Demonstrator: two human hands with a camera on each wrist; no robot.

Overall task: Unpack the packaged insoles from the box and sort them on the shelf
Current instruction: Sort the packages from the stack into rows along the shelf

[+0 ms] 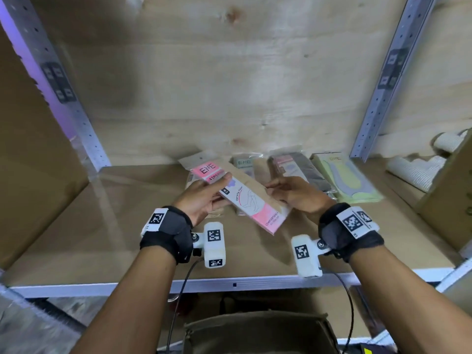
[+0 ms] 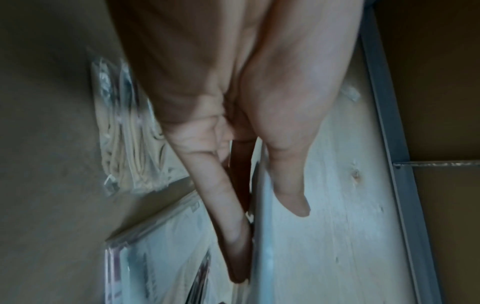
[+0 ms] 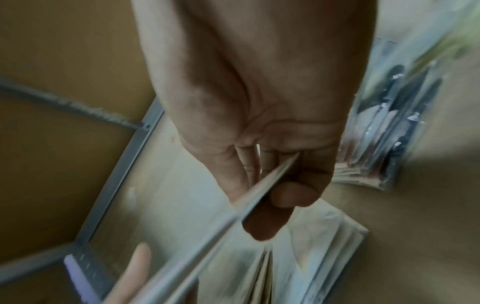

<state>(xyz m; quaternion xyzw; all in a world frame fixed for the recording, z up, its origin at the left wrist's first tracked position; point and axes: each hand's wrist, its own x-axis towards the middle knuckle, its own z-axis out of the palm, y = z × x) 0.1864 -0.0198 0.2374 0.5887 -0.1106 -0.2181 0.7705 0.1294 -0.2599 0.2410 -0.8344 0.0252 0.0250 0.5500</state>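
Note:
A pink-and-white packaged insole (image 1: 251, 203) hangs tilted above the shelf board (image 1: 102, 226), held at both ends. My left hand (image 1: 219, 190) grips its upper left end, thumb on top and fingers underneath. My right hand (image 1: 273, 191) pinches its right edge. The left wrist view shows the packaged insole (image 2: 262, 205) edge-on between the thumb and fingers of my left hand (image 2: 270, 244). In the right wrist view, my right hand (image 3: 259, 195) pinches the thin edge of the packaged insole (image 3: 221, 230). The cardboard box (image 1: 258, 333) stands below the shelf's front edge.
Stacks of packaged insoles lie at the back of the shelf: pink-and-beige (image 1: 194, 175), grey-green (image 1: 244, 164), dark brown (image 1: 304, 167), yellow-green (image 1: 352, 182). A big carton (image 1: 38, 175) fills the left. A box of white rolled items (image 1: 419, 172) sits to the right.

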